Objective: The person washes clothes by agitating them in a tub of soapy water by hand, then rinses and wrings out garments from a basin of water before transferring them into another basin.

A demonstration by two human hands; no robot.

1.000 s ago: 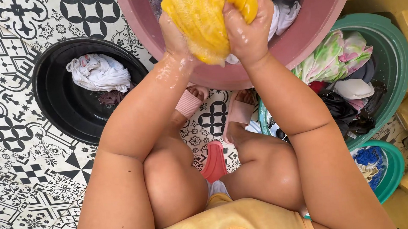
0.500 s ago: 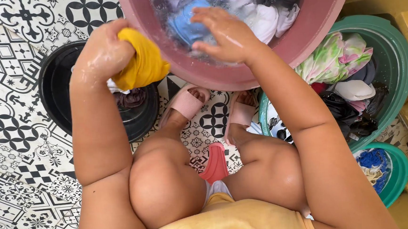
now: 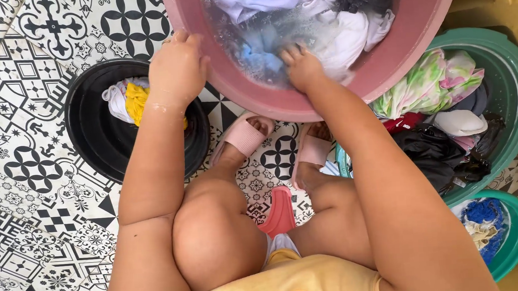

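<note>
Right hand (image 3: 302, 68) in soapy pink basin (image 3: 386, 72), left hand (image 3: 177, 69) above black tub (image 3: 91, 144).

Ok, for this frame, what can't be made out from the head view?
- Far half of the pink basin: cut off by the top edge.
- Right hand fingertips: sunk in sudsy water among the blue cloth; grip cannot be told.
- Yellow cloth in the black basin: partly hidden by the left hand and forearm.
- Small teal bowl: contents too jumbled to identify, partly hidden by the right arm.
</note>
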